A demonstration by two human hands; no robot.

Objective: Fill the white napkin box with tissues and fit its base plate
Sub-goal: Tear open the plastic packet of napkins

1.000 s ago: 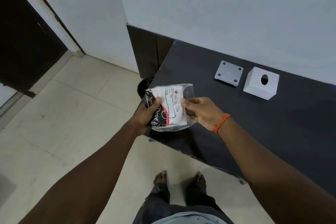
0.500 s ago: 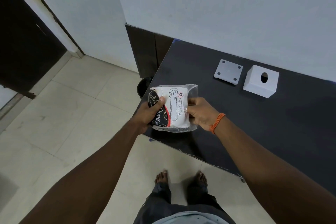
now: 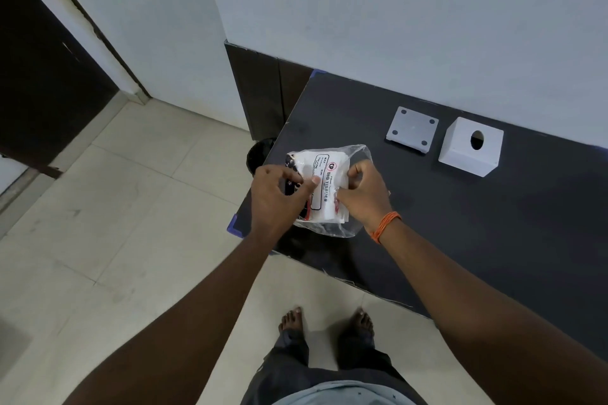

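Note:
A clear plastic pack of white tissues [image 3: 325, 189], printed "BIG TISSUES", is held over the near left corner of the dark table [image 3: 477, 223]. My left hand [image 3: 276, 197] pinches its left side, thumb on the wrapper's front. My right hand [image 3: 363, 194], with an orange thread at the wrist, grips the wrapper's right side. The white napkin box [image 3: 470, 146], a cube with a round hole on top, stands at the back of the table. Its grey square base plate [image 3: 412, 129] lies flat just left of the box, apart from it.
A black round bin [image 3: 260, 154] sits on the tiled floor against the table's left edge. A white wall runs behind the table, with a dark door at far left. My bare feet [image 3: 325, 322] stand on the floor just in front of the table's near edge.
Both hands have shifted on the tissue pack: the left now reaches over its front and the right has closed tighter on the wrapper's right side. The pack has turned more upright.

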